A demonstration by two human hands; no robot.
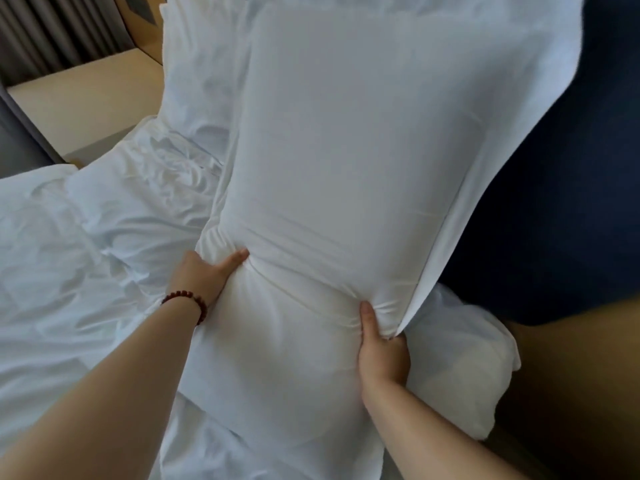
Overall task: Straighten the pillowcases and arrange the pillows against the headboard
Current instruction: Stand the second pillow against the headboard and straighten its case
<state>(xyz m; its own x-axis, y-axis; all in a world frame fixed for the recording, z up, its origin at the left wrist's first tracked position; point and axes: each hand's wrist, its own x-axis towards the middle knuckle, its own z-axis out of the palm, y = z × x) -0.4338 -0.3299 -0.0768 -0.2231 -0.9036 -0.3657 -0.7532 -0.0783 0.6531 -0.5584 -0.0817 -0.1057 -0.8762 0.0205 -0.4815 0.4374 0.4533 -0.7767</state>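
Observation:
A large white pillow in a white pillowcase fills the middle of the view, stood on end over the bed. My left hand, with a dark red bead bracelet on the wrist, grips its left side, thumb dug into the fabric. My right hand pinches bunched pillowcase cloth at the lower right, beside the loose flap. A second white pillow leans at the back left. A third pillow lies under the held one at the right. The dark blue headboard stands at the right.
Rumpled white sheets and a duvet cover the bed to the left. A beige bedside table stands at the far left, with grey curtains behind it. A brown surface runs below the headboard at the lower right.

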